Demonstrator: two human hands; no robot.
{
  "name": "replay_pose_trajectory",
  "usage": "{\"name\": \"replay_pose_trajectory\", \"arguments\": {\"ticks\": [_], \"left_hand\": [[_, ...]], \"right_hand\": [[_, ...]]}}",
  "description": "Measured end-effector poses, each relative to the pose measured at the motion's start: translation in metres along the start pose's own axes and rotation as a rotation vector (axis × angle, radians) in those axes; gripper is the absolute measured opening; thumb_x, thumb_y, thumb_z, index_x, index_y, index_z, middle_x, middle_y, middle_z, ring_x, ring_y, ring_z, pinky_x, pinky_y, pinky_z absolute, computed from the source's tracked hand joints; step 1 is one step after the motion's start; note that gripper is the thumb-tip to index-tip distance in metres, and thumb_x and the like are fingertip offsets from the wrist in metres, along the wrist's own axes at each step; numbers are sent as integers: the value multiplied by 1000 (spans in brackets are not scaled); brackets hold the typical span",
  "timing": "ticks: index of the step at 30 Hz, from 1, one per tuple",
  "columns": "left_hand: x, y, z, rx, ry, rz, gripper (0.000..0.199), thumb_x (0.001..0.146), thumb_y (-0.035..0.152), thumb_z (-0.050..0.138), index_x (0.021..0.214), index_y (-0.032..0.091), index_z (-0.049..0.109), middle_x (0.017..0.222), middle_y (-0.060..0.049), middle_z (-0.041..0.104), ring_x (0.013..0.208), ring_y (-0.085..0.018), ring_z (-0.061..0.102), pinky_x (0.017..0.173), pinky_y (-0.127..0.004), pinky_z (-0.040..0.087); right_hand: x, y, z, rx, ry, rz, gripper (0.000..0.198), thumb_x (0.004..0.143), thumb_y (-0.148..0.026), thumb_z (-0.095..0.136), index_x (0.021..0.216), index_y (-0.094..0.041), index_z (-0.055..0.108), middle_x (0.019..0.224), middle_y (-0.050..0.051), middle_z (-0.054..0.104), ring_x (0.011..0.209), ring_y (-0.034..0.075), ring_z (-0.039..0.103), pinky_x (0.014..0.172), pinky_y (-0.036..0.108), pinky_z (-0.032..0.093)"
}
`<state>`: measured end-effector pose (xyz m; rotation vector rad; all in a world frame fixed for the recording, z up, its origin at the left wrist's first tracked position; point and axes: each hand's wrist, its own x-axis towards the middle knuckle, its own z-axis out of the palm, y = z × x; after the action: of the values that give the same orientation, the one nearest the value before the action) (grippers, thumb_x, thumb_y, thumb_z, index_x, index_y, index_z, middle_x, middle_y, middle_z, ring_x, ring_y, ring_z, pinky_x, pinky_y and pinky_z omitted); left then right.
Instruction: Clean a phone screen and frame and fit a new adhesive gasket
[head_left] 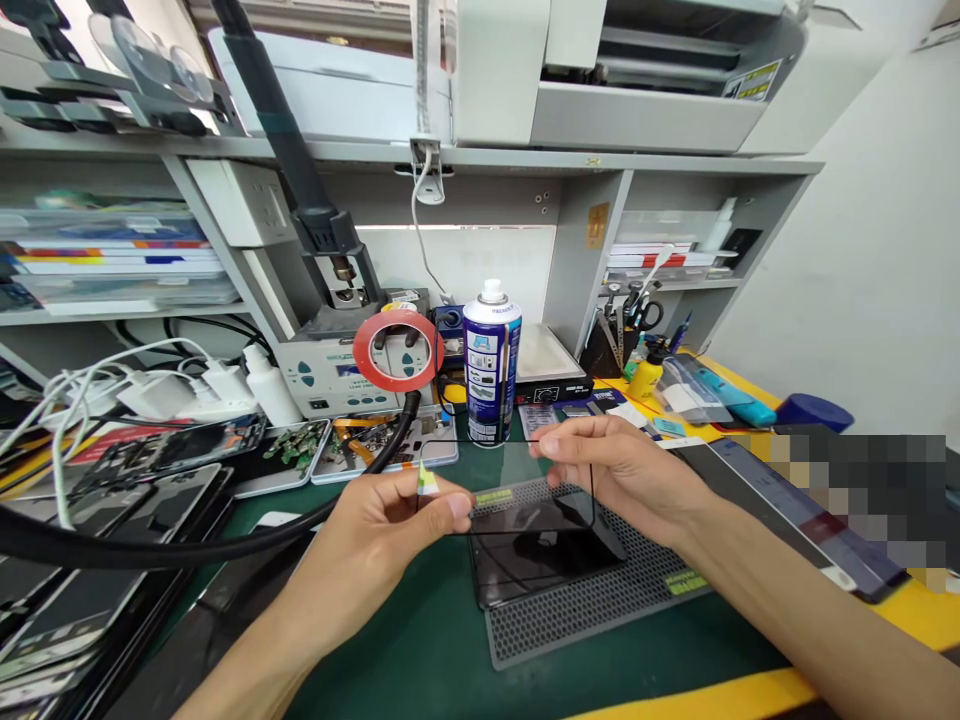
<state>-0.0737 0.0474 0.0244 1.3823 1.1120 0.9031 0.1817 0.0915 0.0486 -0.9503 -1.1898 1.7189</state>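
Note:
Between my two hands is a clear glass screen protector (517, 462) with a thin black border, held up above the bench. My left hand (397, 525) pinches its left edge with thumb and fingers, beside a small green-and-white tab. My right hand (600, 465) grips the far right part of the same sheet by its edge. Beneath it, a dark phone (540, 570) lies screen up, partly seen through the glass. The phone rests on a grey perforated mat (570, 620) with yellow-green printing.
A blue spray can (491, 370) stands behind the glass, next to a red tape roll (399, 350). Phone parts (97, 560) are stacked at left, with a black hose (225, 545) crossing there. Phone screens (787, 510) lie at right, and a tool holder (611, 340) stands behind.

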Motion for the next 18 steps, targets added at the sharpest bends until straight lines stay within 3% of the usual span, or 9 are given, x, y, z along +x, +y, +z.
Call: {"name": "replay_pose_trajectory", "arguments": {"ticks": [6,14,18], "left_hand": [[-2,2,-1,58,61,11,29,83,51,74,78,23,75,85,-2,72,84,-19,63,78,-28,49],[-1,9,-2,-70,195,3,29,78,51,79,80,22,77,87,-4,72,97,-25,64,84,-31,51],[-1,8,-2,-105,215,41,26,80,48,78,81,22,77,84,-3,72,94,-22,64,84,-29,49]], "right_hand": [[3,-3,-7,36,86,-69,19,67,-27,92,68,-19,75,85,1,68,81,13,59,71,26,51],[2,-10,-10,-89,223,-199,32,74,-44,87,67,-17,74,76,3,66,73,14,56,66,26,49],[-2,-8,-6,-93,206,-214,32,81,-50,80,88,-19,79,89,6,70,82,18,61,64,28,51]]}}
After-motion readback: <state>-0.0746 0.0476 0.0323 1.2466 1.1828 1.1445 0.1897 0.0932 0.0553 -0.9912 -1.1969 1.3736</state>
